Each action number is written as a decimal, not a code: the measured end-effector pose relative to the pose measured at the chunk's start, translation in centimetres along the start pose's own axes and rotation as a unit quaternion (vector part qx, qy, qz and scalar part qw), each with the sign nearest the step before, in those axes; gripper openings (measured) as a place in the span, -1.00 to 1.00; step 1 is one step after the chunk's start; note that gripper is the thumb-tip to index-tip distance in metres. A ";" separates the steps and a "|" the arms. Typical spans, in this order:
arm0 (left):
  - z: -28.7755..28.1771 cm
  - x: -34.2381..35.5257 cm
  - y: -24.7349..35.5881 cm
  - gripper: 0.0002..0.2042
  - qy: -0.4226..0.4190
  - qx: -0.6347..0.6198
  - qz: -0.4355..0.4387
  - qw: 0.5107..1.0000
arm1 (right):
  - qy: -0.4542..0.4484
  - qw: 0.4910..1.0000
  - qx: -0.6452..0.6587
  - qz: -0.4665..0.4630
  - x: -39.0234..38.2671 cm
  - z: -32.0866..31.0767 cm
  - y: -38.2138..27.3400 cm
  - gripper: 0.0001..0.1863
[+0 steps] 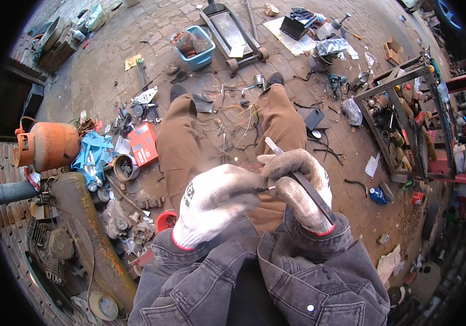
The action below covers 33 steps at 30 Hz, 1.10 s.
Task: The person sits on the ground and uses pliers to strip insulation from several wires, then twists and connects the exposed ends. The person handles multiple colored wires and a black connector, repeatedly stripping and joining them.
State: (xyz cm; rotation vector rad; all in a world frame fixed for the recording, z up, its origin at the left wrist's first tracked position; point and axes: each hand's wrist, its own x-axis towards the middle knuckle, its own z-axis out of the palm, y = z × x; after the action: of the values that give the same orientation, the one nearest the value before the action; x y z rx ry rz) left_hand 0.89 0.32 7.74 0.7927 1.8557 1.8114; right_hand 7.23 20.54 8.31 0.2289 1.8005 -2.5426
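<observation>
My left hand (214,198), in a white knit glove, reaches in at the lower middle, its fingertips pinched on a small, thin dark piece (263,189), perhaps a wire; it is too small to name surely. My right hand (301,190), in a soiled white glove, grips a long flat tool (312,193) with a silver tip and dark lower part, lying diagonally across the palm. Both hands meet at the fingertips above my brown trousers (276,119). Loose thin wires (233,114) lie on the paving between my legs.
An orange gas cylinder (54,144), red box (142,141) and red container (163,220) lie left. A floor jack (225,30) and blue tub (203,60) are ahead. A metal frame (393,76) with jumbled parts stands right. Scrap metal (59,244) fills the lower left.
</observation>
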 end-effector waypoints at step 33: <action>1.5 -0.4 -0.4 -0.59 0.119 -0.204 -0.148 0.960 | -0.050 0.743 -0.456 -0.488 3.2 0.6 -0.4 -0.67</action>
State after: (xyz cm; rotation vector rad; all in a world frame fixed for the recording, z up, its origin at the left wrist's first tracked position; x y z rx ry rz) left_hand 2.14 1.18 7.21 0.1445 1.5464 2.0528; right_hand 3.93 20.31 8.50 -1.0960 3.3664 -1.4117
